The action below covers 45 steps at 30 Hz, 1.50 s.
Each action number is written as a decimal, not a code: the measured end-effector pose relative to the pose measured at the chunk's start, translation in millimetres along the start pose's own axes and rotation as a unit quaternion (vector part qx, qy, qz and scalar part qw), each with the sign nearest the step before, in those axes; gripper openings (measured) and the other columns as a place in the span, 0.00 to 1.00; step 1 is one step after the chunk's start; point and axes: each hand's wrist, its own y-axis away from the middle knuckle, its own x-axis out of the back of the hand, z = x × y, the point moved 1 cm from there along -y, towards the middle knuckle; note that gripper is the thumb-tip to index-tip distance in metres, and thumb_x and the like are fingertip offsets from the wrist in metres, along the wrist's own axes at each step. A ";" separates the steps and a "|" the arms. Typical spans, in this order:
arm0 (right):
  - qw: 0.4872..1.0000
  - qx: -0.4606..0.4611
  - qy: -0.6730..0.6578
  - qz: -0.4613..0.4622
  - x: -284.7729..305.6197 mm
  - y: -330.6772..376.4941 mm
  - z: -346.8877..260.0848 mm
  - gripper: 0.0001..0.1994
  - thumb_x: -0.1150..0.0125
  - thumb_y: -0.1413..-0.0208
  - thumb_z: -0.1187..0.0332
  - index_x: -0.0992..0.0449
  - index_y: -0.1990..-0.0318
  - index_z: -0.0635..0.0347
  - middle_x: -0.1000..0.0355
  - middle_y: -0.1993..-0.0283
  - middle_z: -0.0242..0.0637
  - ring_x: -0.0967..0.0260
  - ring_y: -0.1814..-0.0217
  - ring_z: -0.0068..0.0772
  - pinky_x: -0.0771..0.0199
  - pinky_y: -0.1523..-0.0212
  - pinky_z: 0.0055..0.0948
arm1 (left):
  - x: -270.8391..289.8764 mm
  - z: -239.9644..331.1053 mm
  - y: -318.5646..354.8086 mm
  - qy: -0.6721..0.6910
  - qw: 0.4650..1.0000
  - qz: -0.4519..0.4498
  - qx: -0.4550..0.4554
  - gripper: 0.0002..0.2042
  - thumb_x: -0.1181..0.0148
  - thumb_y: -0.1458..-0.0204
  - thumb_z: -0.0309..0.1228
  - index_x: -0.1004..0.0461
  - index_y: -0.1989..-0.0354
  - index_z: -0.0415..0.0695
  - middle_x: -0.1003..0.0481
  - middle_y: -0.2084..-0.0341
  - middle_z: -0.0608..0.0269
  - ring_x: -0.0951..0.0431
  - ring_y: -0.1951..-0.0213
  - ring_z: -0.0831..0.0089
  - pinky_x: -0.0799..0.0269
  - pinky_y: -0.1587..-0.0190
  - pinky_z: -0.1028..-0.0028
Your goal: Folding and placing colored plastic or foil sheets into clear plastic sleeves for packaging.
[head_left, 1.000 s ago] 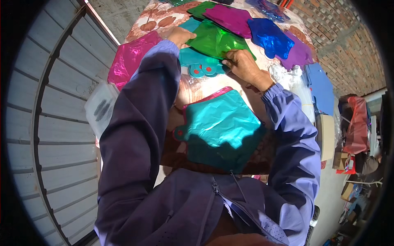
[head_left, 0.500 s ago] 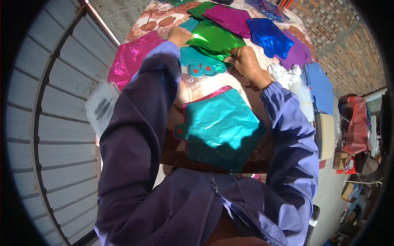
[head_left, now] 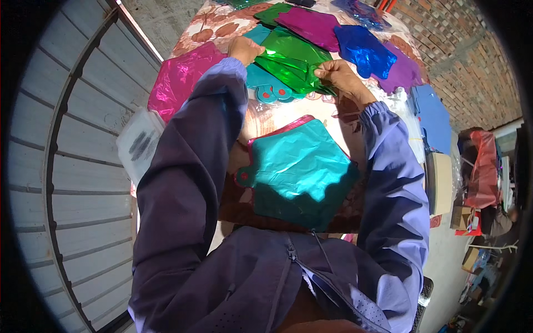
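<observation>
gripping green foil balloon (head_left: 288, 64), left hand (head_left: 245, 50), right hand (head_left: 337, 75), fingers closed

floral-clothed table (head_left: 222, 25) under flat foil balloons: teal (head_left: 300, 169), pink (head_left: 180, 77), blue (head_left: 363, 50)

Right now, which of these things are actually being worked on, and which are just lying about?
In hand:
green foil sheet, gripped by left hand and right hand

Lying about:
teal foil sheet
pink foil sheet
blue foil sheet
magenta foil sheet
clear plastic bag
</observation>
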 end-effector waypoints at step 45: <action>0.947 0.057 -0.046 0.313 141.2 87.8 -71.7 0.11 0.35 0.46 0.65 0.27 0.62 0.62 0.29 0.70 0.28 0.34 0.73 0.22 0.36 0.73 0.23 | -54.5 61.3 72.0 -0.417 0.889 -0.149 -0.121 0.43 0.54 0.50 0.65 0.48 0.32 0.49 0.52 0.31 0.53 0.58 0.30 0.54 0.62 0.33 0.47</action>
